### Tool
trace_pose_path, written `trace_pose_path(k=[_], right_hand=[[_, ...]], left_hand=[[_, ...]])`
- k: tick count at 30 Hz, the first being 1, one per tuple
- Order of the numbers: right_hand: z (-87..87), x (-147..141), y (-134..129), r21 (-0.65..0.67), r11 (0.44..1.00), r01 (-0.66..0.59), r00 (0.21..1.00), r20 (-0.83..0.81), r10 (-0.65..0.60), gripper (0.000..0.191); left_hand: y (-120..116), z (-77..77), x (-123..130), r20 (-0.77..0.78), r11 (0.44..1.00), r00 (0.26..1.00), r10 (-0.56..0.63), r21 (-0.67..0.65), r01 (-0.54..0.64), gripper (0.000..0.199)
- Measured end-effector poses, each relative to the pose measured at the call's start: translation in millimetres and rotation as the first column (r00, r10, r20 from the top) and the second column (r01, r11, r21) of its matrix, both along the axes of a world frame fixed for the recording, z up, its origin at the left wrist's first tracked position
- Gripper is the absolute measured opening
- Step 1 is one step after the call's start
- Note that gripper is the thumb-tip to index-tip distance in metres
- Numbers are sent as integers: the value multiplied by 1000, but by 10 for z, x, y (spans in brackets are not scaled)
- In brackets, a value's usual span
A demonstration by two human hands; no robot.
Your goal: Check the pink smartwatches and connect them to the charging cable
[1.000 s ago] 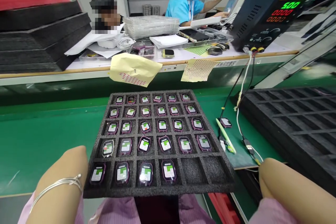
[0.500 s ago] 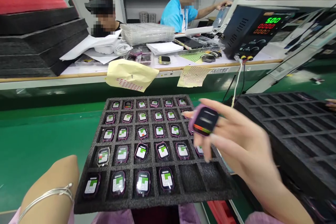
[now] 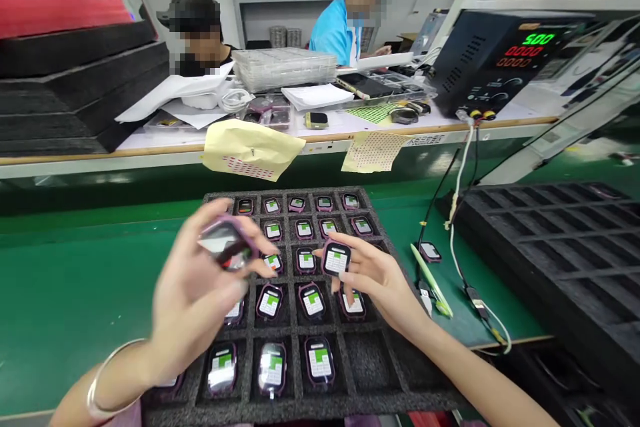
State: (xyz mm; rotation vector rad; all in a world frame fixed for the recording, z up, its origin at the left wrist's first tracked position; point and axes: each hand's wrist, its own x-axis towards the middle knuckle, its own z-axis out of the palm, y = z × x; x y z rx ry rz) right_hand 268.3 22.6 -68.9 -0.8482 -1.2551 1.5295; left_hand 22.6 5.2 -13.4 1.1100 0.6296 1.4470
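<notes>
My left hand [image 3: 193,287], slightly blurred, is closed around a purple-framed smartwatch [image 3: 226,245] above the left side of a black foam tray [image 3: 370,363]. Glare covers part of that watch's screen. Over the middle of the tray, my right hand [image 3: 383,275] pinches another purple smartwatch [image 3: 337,259], whose screen shows white and green blocks. Many compartments of the tray hold similar watches, such as one in the front row [image 3: 319,359]. My hands hide some compartments on the left and in the middle.
Right of the tray lie a green pen [image 3: 431,280], a watch [image 3: 430,251] and cables [image 3: 455,240]. A second foam tray [image 3: 530,233] stands at far right. Behind are a power supply [image 3: 505,67], stacked foam [image 3: 75,80] and two people across the bench.
My left hand has risen from the lower left and now holds a watch. My right hand has moved left over the tray; the watch in it now shows white and green instead of a mostly dark screen.
</notes>
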Motion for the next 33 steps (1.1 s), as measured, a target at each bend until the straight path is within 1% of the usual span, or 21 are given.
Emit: trace_pose_path(k=[1,3,5,8,12,14,17,20,24,26,29,33], right_hand=[[-13,7,-1,8,1000,4,1000,4,-4,47],[-44,21,-5,19,1000,13,1000,10,-13,48],[-69,31,-15,17,1000,17,1000,15,-17,47],[-72,21,-36,20,999,29,999,44,-30,43],[-30,-19,-48,40,990,132,982,128,-136,29],[-15,-27,-48,43,986,164,974,149,-169,25],[-9,-10,-52,48,989,142,976,158,-148,26],[-8,24,-61,28,996,83,983,164,-86,32],[10,38,-70,6,999,-35,995,96,34,44],[20,25,-75,4,999,-32,994,101,31,46],[21,8,-86,-20,1000,12,989,145,-9,46],[-8,27,-94,-23,999,-33,994,103,35,47]], left_hand=[[68,-93,93,-1,996,997,-75,-45,75,48],[159,-280,258,-17,957,970,-244,-167,238,46],[191,-426,361,-37,912,937,-346,-249,327,44],[176,-532,405,-60,882,914,-401,-297,367,47],[151,-563,384,-48,856,890,-454,-299,421,53],[150,-578,382,-29,853,883,-469,-276,444,53],[154,-597,394,-13,857,887,-461,-267,441,49],[161,-594,406,-20,868,903,-429,-288,405,45],[176,-579,394,-38,877,916,-399,-307,369,43],[181,-572,380,-31,879,916,-399,-296,373,46],[180,-556,364,-20,884,914,-405,-264,386,56],[172,-552,365,-49,904,926,-375,-238,354,63]])
